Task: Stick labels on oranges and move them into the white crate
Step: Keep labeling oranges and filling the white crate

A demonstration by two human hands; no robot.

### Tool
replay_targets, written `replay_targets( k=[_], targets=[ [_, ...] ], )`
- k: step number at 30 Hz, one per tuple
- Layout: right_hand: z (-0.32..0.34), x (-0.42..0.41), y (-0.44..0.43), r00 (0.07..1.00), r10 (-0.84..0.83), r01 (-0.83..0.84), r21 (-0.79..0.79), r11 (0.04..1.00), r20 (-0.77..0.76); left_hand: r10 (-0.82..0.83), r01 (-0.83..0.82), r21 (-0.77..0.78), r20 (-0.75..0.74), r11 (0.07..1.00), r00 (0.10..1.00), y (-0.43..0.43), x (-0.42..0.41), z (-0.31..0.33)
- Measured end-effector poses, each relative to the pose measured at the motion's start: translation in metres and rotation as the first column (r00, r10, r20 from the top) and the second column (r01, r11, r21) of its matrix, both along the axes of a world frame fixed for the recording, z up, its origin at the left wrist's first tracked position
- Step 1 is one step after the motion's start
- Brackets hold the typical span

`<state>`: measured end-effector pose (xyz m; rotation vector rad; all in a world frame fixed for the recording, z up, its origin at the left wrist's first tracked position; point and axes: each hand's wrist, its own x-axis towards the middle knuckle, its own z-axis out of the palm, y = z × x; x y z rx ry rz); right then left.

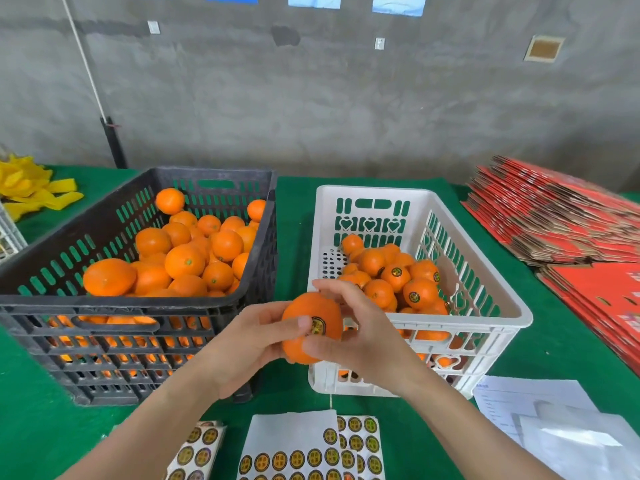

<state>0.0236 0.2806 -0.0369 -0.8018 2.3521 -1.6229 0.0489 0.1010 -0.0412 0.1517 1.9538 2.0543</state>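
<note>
Surface: green table (294,209).
Left hand (252,341): curled round orange (304,308), thumb on label (319,326).
Right hand (356,334): grips the orange on its right side.
Orange: between hands, over white crate (467,322) near-left corner.

1. I am looking over a green-covered table (294,209) that is filling the lower view.
2. Behind the table, a rough grey concrete wall (311,98) is rising, with soft light falling on it.
3. High above the table, blue sheets (313,0) and a tan square panel (543,48) are hanging on that wall.
4. Behind the table's far left, a white cord (83,60) is slanting down to a black pole (112,143).
5. On the table's right side, flattened red cartons (554,220) are lying stacked.
</note>
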Motion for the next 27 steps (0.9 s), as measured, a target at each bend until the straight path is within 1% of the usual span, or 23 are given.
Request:
replay_targets(
  k=[2, 3, 5, 6, 7, 8, 9, 10, 12, 13, 15, 18, 20, 22, 23, 24, 25, 26, 27],
  targets=[
    [0.009, -0.009, -0.002, 0.993, 0.011, -0.002, 0.075, 0.997, -0.12, 0.046, -0.056, -0.132, -0.076, 0.99, 0.996, 0.006, -0.009, 0.014],
    [0.015, -0.019, -0.002, 0.984, 0.001, 0.014, 0.082, 0.997, -0.18, 0.056, -0.085, -0.211, -0.142, 0.974, 0.988, 0.009, -0.016, 0.024],
    [0.029, -0.053, -0.002, 0.969, -0.078, 0.088, 0.036, 0.995, -0.235, 0.057, -0.165, -0.351, -0.298, 0.922, 0.953, 0.007, -0.034, 0.042],
    [0.034, -0.076, -0.001, 0.958, -0.14, 0.154, 0.036, 0.987, -0.25, 0.085, -0.257, -0.41, -0.393, 0.875, 0.916, 0.001, -0.046, 0.048],
    [0.037, -0.102, -0.001, 0.947, -0.196, 0.22, 0.069, 0.973, -0.257, 0.135, -0.396, -0.455, -0.506, 0.798, 0.852, -0.009, -0.059, 0.052],
    [0.037, -0.128, 0.0, 0.939, -0.234, 0.272, 0.129, 0.954, -0.253, 0.189, -0.541, -0.467, -0.609, 0.699, 0.77, -0.023, -0.071, 0.053],
    [0.033, -0.153, 0.0, 0.935, -0.258, 0.309, 0.204, 0.929, -0.243, 0.256, -0.642, -0.445, -0.66, 0.624, 0.706, -0.038, -0.082, 0.052],
    [0.024, -0.175, 0.0, 0.935, -0.268, 0.328, 0.283, 0.901, -0.231, 0.329, -0.687, -0.411, -0.656, 0.6, 0.679, -0.054, -0.091, 0.048],
    [0.001, -0.209, -0.004, 0.949, -0.244, 0.308, 0.415, 0.856, -0.201, 0.443, -0.695, -0.373, -0.566, 0.615, 0.695, -0.082, -0.102, 0.037],
    [-0.011, -0.223, -0.007, 0.958, -0.224, 0.283, 0.463, 0.84, -0.178, 0.472, -0.689, -0.373, -0.524, 0.622, 0.709, -0.094, -0.106, 0.029],
    [-0.031, -0.243, -0.016, 0.972, -0.19, 0.234, 0.545, 0.805, -0.136, 0.495, -0.679, -0.389, -0.476, 0.623, 0.727, -0.113, -0.109, 0.014],
    [-0.054, -0.261, -0.03, 0.984, -0.141, 0.177, 0.644, 0.744, -0.107, 0.527, -0.678, -0.38, -0.433, 0.629, 0.731, -0.129, -0.111, 0.001],
    [-0.072, -0.269, -0.035, 0.993, -0.081, 0.116, 0.723, 0.681, -0.083, 0.54, -0.672, -0.383, -0.403, 0.634, 0.739, -0.135, -0.114, 0.0],
    [-0.086, -0.274, -0.036, 0.998, -0.046, 0.064, 0.78, 0.623, -0.045, 0.516, -0.64, -0.432, -0.38, 0.636, 0.768, -0.14, -0.118, 0.0],
    [-0.09, -0.276, -0.036, 0.999, -0.046, 0.047, 0.792, 0.608, -0.024, 0.492, -0.614, -0.483, -0.367, 0.624, 0.789, -0.142, -0.12, 0.001],
    [-0.092, -0.277, -0.036, 0.999, -0.045, 0.037, 0.806, 0.59, -0.013, 0.448, -0.567, -0.563, -0.35, 0.601, 0.822, -0.144, -0.121, 0.002],
    [-0.093, -0.278, -0.036, 0.999, -0.037, 0.033, 0.824, 0.565, -0.015, 0.368, -0.485, -0.682, -0.324, 0.547, 0.872, -0.147, -0.122, 0.004],
    [-0.092, -0.278, -0.036, 0.999, -0.025, 0.039, 0.843, 0.537, -0.031, 0.256, -0.363, -0.823, -0.273, 0.437, 0.927, -0.148, -0.123, 0.005],
    [-0.091, -0.277, -0.036, 0.998, -0.008, 0.054, 0.857, 0.513, -0.058, 0.141, -0.224, -0.932, -0.19, 0.285, 0.972, -0.147, -0.123, 0.006]
  ],
)
